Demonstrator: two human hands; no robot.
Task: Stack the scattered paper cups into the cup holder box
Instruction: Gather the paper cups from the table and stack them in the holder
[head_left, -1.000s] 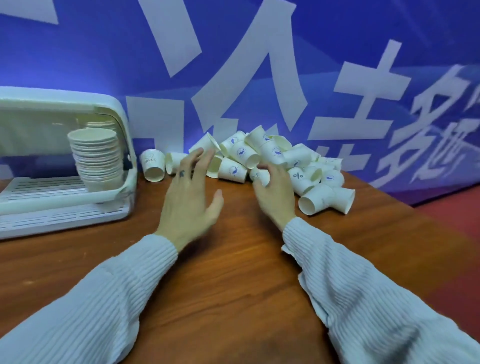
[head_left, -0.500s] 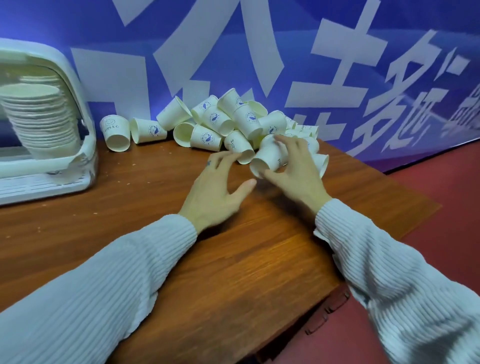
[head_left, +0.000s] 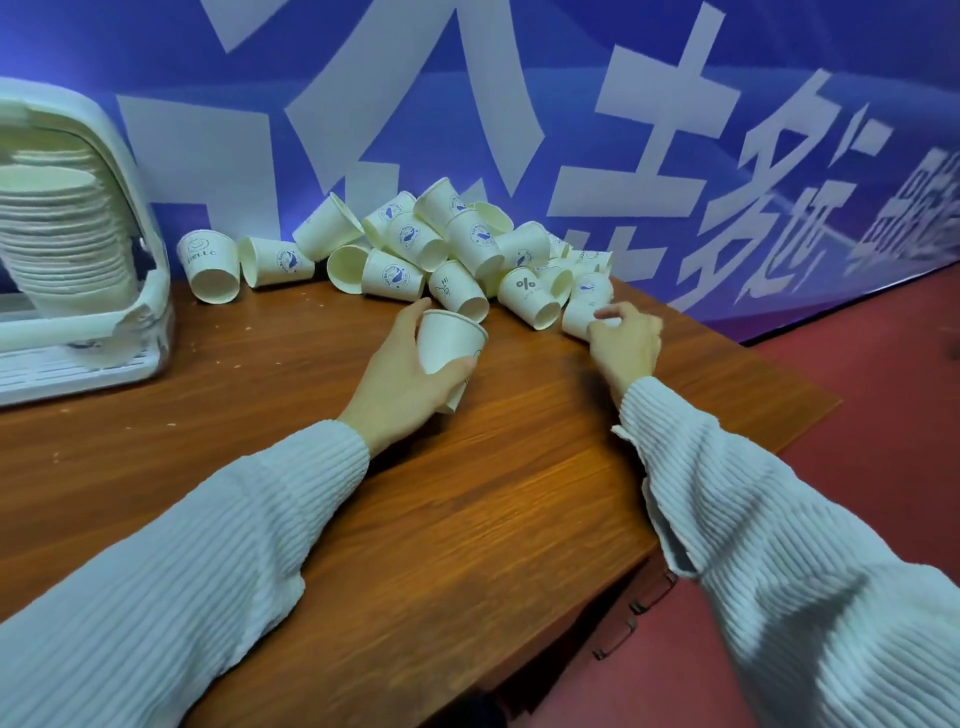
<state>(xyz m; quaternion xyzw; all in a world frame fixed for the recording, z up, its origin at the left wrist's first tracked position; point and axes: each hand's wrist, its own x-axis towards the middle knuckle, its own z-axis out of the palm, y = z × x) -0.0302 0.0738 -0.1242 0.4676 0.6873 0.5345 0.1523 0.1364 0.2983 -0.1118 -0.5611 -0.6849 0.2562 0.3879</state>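
The left hand (head_left: 402, 376) grips an upright paper cup (head_left: 447, 343) just above the wooden table (head_left: 467, 519). The right hand (head_left: 626, 343) closes its fingers on a fallen cup (head_left: 582, 316) at the pile's (head_left: 447, 244) edge — the cup holder box (head_left: 78, 270), already stacked, stands far left.

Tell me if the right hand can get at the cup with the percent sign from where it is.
Probably yes. The right hand is on a neighbouring cup, and the percent-sign cup lies just left of it at the pile's front edge, nothing between.
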